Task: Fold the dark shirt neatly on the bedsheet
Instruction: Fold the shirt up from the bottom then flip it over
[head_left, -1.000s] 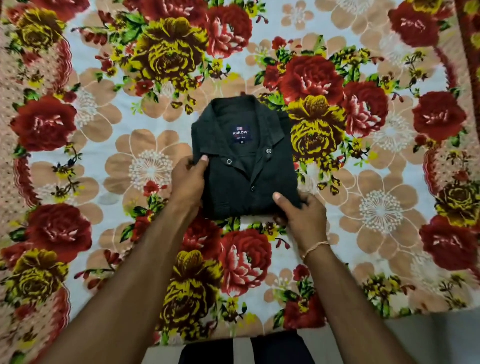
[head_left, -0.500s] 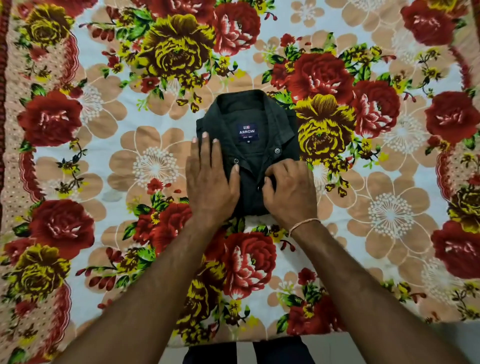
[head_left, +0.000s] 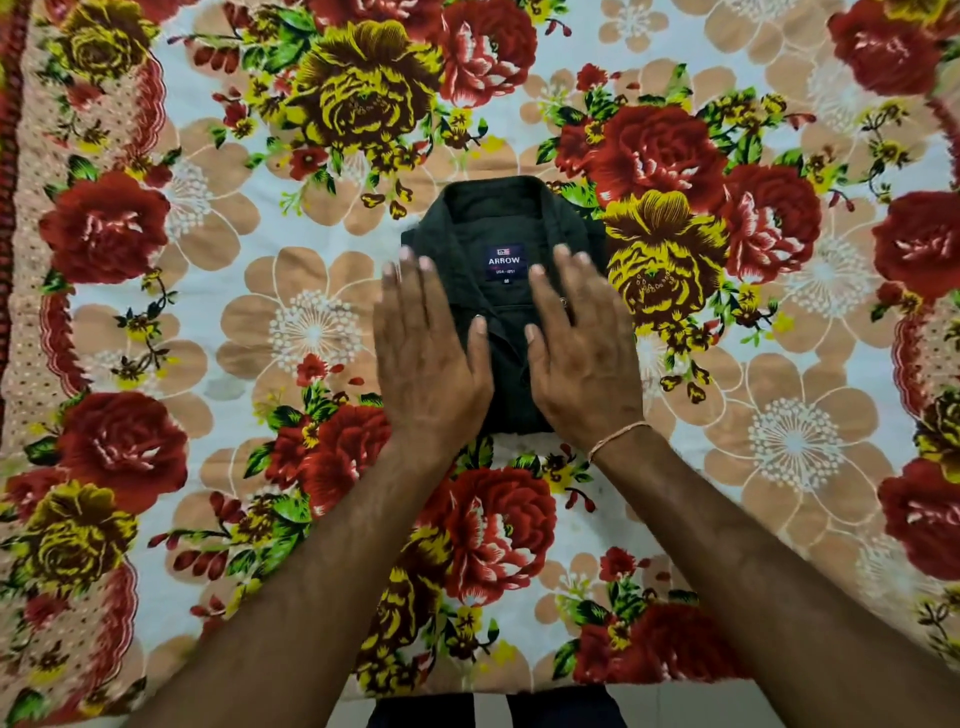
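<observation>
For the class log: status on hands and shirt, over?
Left hand, right hand flat on the shirt, fingers straight. Shirt folded, collar up, on bedsheet. Nothing in the way.

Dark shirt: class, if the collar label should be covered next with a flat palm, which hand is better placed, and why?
Probably the right hand. Its fingertips lie right beside the label on the dark shirt, while the left hand rests flat nearer the shirt's left edge.

dark shirt (head_left: 511, 228), red-yellow floral bedsheet (head_left: 208, 312)

Pale grey floor (head_left: 831, 706) along the bottom edge, soft even light, no walls, windows or other furniture in view
</observation>
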